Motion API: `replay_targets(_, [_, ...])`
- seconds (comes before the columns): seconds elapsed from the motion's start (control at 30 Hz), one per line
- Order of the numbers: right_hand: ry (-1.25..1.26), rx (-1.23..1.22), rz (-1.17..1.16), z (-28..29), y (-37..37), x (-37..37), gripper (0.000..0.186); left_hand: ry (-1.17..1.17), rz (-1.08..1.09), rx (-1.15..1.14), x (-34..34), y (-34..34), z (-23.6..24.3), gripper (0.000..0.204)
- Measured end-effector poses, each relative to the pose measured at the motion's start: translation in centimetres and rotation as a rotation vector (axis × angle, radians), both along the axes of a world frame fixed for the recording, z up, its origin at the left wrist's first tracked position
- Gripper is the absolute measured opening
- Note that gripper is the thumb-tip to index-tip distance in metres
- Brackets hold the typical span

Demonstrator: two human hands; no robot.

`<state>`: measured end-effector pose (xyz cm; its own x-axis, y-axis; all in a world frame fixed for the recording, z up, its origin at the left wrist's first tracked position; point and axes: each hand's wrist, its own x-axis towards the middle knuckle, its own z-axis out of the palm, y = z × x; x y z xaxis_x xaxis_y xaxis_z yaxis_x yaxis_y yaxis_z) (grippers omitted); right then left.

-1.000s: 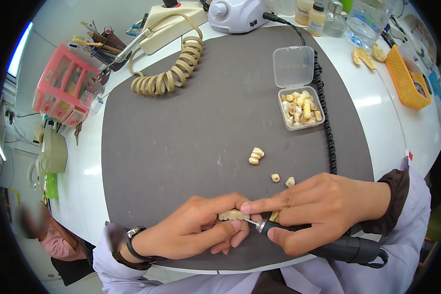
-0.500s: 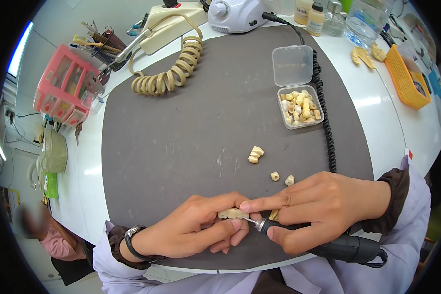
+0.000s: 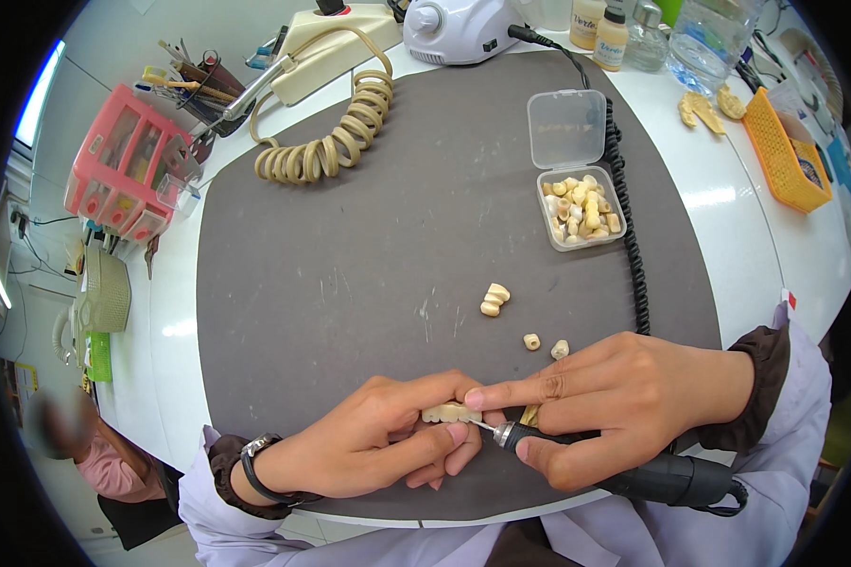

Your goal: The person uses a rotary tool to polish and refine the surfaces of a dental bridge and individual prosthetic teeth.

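Between its thumb and fingers my left hand (image 3: 378,430) pinches a cream dental bridge (image 3: 450,413), a row of joined teeth. My right hand (image 3: 615,397) grips a black rotary handpiece (image 3: 667,480) from above, its index fingertip resting against the bridge's right end. The thin bur (image 3: 482,425) in the handpiece's metal nose points left and meets the lower edge of the bridge. Partly hidden under my right fingers is a yellowish piece (image 3: 530,414). Just beyond that hand lie two single tooth crowns (image 3: 560,350) and a joined set of crowns (image 3: 494,300).
A grey mat (image 3: 350,265) covers the white table. On it stands an open clear box (image 3: 581,208) of crowns, beside a black coiled cord (image 3: 633,236). A beige coiled hose (image 3: 326,151), white control unit (image 3: 456,30), pink drawers (image 3: 132,165) and orange basket (image 3: 785,151) surround it.
Almost nothing differs. Both hands keep the same hold, and the bur stays at the bridge's lower edge; the whole view has shifted very slightly.
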<state>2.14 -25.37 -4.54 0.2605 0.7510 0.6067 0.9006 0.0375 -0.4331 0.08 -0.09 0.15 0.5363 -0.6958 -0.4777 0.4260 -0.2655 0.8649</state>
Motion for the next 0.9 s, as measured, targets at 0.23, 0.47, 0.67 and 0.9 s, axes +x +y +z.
replay_targets(0.23, [0.018,-0.05,0.017,0.58,-0.32,0.09,0.015,-0.008,-0.002,-0.004,-0.03,0.04,-0.08,0.022])
replay_targets(0.47, [0.019,-0.045,0.019,0.36,-0.21,0.11,0.017,-0.019,-0.003,0.037,0.06,-0.22,0.45,0.024])
replay_targets(0.67, [0.008,-0.026,0.007,0.18,-0.1,0.09,0.015,-0.027,-0.006,0.045,0.04,-0.21,0.36,0.023])
replay_targets(0.9, [-0.027,-0.009,-0.009,0.02,0.08,0.04,0.013,-0.038,-0.02,0.031,0.0,0.11,0.0,0.022])
